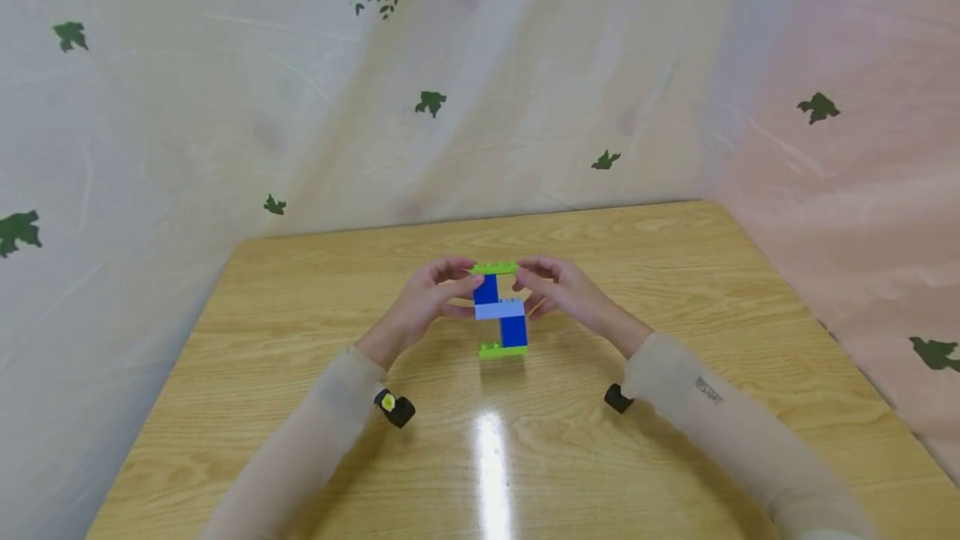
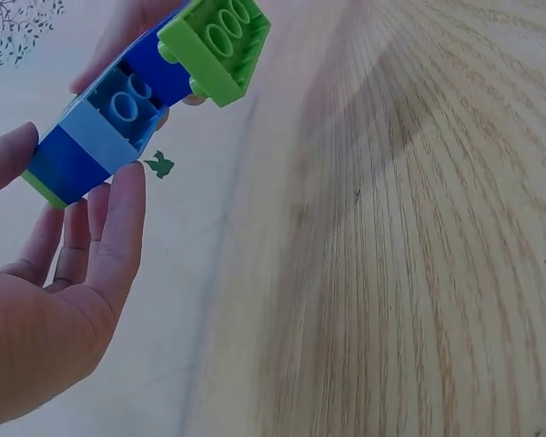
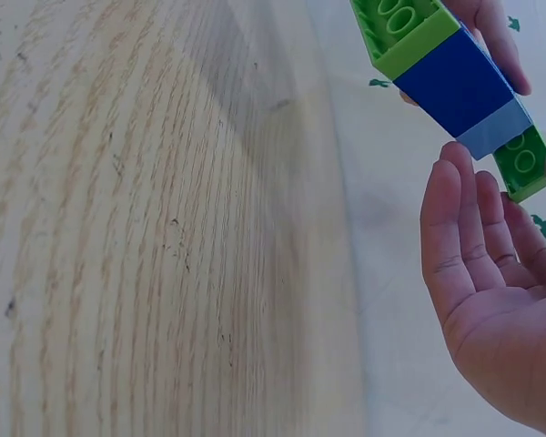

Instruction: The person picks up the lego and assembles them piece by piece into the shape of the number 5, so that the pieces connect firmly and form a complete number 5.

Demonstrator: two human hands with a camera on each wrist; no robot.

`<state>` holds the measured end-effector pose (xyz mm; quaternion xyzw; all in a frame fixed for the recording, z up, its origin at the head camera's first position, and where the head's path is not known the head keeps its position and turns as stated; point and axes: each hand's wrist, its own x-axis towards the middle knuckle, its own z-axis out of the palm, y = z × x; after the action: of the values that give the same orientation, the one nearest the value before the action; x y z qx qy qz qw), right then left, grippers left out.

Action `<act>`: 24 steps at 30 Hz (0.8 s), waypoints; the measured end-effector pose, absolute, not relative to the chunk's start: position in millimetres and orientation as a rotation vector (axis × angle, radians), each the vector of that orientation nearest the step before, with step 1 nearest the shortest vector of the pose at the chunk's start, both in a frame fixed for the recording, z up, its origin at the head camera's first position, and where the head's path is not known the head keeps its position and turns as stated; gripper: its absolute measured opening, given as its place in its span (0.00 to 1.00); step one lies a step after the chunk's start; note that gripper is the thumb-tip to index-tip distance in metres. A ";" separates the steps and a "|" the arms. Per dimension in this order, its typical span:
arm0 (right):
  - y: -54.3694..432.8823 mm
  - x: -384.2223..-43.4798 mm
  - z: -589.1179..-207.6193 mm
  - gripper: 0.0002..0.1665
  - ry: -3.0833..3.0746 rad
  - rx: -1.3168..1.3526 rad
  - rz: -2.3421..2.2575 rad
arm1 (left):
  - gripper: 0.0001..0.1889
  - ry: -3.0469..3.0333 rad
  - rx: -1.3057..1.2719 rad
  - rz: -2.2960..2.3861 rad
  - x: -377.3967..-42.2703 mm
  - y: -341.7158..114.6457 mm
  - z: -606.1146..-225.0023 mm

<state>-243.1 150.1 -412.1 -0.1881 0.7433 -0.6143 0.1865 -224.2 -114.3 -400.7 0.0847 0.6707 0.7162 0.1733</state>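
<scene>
Between the two hands a stepped structure of toy building blocks [image 1: 500,309] is held in the air above the table. From top to bottom it has a green block [image 1: 495,268], a dark blue block [image 1: 486,290], a light blue block [image 1: 487,311], another dark blue block [image 1: 513,331] and a green base block [image 1: 502,352]. My left hand [image 1: 420,298] grips its upper left side, thumb against the upper dark blue block. At the upper right, my right hand [image 1: 567,290] pinches the top green block's end. Both wrist views show the green base's hollow underside [image 2: 226,38].
A wood-grain table [image 1: 300,315] lies beneath the hands, with a bright light reflection near its front middle. Pale cloth [image 1: 337,148] with green leaf and bird shapes hangs behind and beside it. A small black device [image 1: 395,409] sits at each wrist.
</scene>
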 end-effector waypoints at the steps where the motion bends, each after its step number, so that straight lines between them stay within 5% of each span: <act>1: 149.5 -243.9 -412.7 0.33 2.086 -0.520 -1.732 | 0.25 1.896 0.230 2.036 -224.9 -114.1 -401.3; 24: 141.3 -271.9 -429.7 0.34 2.000 -0.294 -1.776 | 0.27 1.885 0.061 2.086 -246.6 -108.6 -418.9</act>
<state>-271.9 141.3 -429.7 -0.1066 0.7244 -0.6435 0.2234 -246.6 -108.6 -418.9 0.0215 0.6613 0.7317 0.1638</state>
